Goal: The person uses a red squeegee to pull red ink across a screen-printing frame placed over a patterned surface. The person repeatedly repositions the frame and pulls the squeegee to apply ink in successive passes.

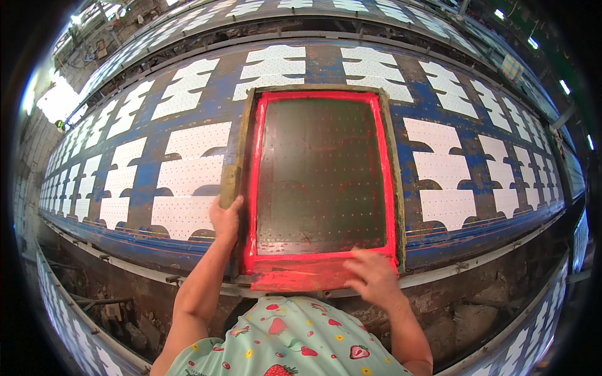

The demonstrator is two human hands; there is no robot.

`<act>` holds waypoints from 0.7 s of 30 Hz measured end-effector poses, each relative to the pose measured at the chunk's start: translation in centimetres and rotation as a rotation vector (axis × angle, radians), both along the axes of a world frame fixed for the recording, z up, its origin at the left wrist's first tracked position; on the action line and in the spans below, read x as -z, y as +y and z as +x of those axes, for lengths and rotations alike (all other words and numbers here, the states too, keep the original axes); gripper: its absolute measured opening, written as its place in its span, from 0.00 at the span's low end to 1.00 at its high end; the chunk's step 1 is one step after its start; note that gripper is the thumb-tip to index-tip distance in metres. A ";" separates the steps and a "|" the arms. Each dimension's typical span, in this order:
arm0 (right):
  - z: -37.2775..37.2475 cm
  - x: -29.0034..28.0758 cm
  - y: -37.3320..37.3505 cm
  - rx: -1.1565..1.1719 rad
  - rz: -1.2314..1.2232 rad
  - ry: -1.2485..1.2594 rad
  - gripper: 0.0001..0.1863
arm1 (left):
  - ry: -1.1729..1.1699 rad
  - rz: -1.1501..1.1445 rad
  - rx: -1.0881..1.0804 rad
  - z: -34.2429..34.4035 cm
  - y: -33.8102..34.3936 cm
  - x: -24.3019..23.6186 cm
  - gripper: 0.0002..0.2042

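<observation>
A screen-printing frame point(393, 188) lies on the long table in front of me, its dark mesh point(323, 175) edged with bright red ink and dotted with small holes. My left hand point(225, 219) is closed around the frame's left side, thumb upward, by a worn wooden piece point(231, 182). Across the frame's near end lies a red, ink-covered strip point(295, 276), which looks like a squeegee. Over its right part is my right hand point(375, 279), slightly blurred, fingers spread; I see nothing held in it.
White cut fabric pieces point(436, 147) with small dots lie in rows on the blue, stained table point(241, 116). A metal rail point(467, 268) runs along its near edge. Similar tables with white pieces stand beyond point(295, 14) and behind me. Rubble point(480, 316) lies below the near edge.
</observation>
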State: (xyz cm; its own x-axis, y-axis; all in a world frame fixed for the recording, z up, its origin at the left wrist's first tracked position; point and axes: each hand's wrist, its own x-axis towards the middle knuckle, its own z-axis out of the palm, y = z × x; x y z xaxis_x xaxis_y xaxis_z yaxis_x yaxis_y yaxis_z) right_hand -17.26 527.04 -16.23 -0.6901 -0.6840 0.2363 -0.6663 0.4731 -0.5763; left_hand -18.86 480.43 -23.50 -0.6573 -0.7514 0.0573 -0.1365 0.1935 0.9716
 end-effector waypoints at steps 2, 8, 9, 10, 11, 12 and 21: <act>2.0 -0.3 -1.7 -0.092 0.098 0.030 0.27 | -0.012 0.001 0.000 -0.1 0.0 0.2 0.15; 2.2 -0.6 -5.0 -0.061 0.195 0.208 0.27 | -0.058 -0.044 0.008 -0.4 -0.7 1.4 0.20; 2.0 -0.8 -5.6 -0.052 0.183 0.226 0.27 | -0.026 -0.036 0.023 -0.4 -0.8 1.6 0.22; 1.9 -1.0 -6.5 -0.075 0.221 0.224 0.27 | -0.042 -0.067 0.007 -0.4 -0.8 1.8 0.22; 1.7 -0.9 -7.7 -0.092 0.258 0.219 0.27 | -0.044 -0.074 0.003 -0.4 -0.8 2.1 0.22; 1.5 -1.0 -8.9 -0.110 0.286 0.222 0.27 | -0.016 -0.083 0.009 -0.4 -0.9 2.3 0.23; 1.6 -3.6 -10.3 -0.034 0.437 0.100 0.27 | 0.120 -0.051 -0.069 -0.9 -0.7 3.0 0.27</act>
